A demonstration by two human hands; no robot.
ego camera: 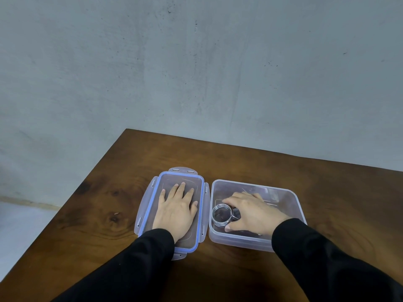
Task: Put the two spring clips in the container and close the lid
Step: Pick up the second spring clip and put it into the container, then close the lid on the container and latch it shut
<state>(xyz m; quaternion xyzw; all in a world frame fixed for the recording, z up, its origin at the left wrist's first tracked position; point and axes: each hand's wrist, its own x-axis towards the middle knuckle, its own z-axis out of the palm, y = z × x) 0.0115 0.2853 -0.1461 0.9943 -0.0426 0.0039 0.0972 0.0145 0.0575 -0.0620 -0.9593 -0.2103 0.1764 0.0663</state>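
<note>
I see only one spring clip [221,215] in the container [290,194], and my right hand [253,212] covers its handles; a second clip I cannot make out. My left hand [177,211] hides the lid's [199,186] centre. The surface [87,214] is cut off at the right and bottom edges of the frame.

We see a counter [272,166] of dark brown wood with clear grain and knots, its finish smooth with a dull sheen. On it the container [257,241] is frosted, half-clear plastic, smooth and slightly glossy. The lid [150,197] is the same cloudy plastic, edged with a blue seal that looks like rubber. A spring clip [220,214] is shiny coiled metal wire. Our sleeves [135,264] are matt black cloth. The wall [196,62] behind looks like rough, matt grey plaster or concrete.
</note>
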